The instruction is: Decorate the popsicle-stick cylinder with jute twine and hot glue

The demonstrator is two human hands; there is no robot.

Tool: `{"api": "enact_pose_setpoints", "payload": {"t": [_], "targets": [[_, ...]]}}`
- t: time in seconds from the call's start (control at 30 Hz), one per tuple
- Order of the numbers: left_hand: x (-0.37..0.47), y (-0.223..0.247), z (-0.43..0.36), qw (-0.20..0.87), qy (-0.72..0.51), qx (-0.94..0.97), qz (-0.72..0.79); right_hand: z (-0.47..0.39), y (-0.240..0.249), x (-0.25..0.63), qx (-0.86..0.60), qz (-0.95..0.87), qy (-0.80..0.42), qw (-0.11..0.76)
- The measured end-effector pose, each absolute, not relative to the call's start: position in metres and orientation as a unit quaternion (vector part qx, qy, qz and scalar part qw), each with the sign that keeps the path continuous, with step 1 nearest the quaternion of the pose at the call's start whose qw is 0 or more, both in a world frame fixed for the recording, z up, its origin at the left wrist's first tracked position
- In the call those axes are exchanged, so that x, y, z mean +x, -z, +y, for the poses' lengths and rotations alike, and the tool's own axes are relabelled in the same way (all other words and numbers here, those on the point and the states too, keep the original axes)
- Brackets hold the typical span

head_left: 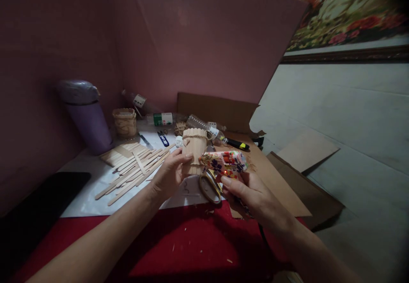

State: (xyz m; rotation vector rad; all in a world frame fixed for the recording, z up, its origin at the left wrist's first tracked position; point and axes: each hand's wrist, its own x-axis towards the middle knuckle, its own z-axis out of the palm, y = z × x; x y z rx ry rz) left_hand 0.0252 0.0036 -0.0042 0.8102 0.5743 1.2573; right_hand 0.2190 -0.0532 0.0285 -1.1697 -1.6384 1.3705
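My left hand grips a small cup covered in upright wooden craft sticks, with twine tied round it near the top and bottom. In my right hand is a flower-patterned hot glue gun, its small red light lit. The gun's nozzle points left and is close to the cup's lower right side; whether it touches, I cannot tell. Scissors lie below the cup, partly hidden by the gun. Loose craft sticks are spread on white paper left of my left hand.
A second twine-bound cup and a purple tumbler stand at the back left. Plastic bottles, blue thread snips and a black-and-yellow utility knife lie behind the cup. Cardboard covers the right side.
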Motion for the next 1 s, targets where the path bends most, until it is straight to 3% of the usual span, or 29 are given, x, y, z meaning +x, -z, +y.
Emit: {"api": "enact_pose_setpoints", "payload": {"t": [1.0], "targets": [[0.0238, 0.0017, 0.0020, 0.690, -0.561, 0.369, 0.271, -0.0561, -0.0269, 0.2233, -0.468, -0.622, -0.525, 0.344]]}}
